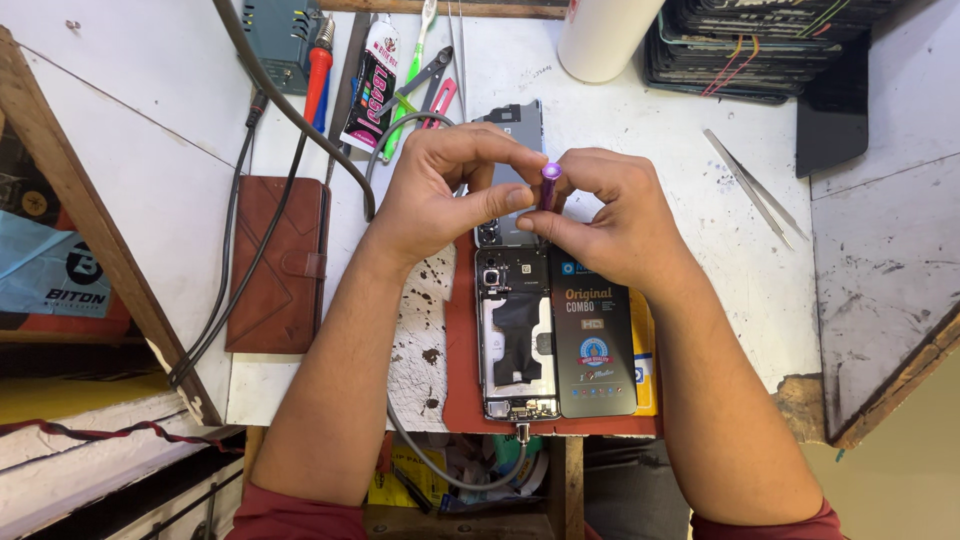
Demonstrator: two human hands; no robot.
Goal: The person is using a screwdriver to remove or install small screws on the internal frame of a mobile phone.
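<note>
Head view: opened smartphone (516, 345), back cover off, lies near the workbench (700, 200) front edge, cable plugged in. Both hands above it: right hand (610, 215) pinches purple-capped screwdriver (549, 185), left hand (445, 190) fingertips steady its tip. Internals exposed; reassembly not done.

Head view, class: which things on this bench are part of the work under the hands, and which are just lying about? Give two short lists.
In use:
- purple-capped tool, pinched by left hand and right hand
- opened phone with its grey cable
- new screen panel beside it

Lying about:
- brown wallet case
- tweezers
- glue tube
- white roll
- stacked trays
</note>
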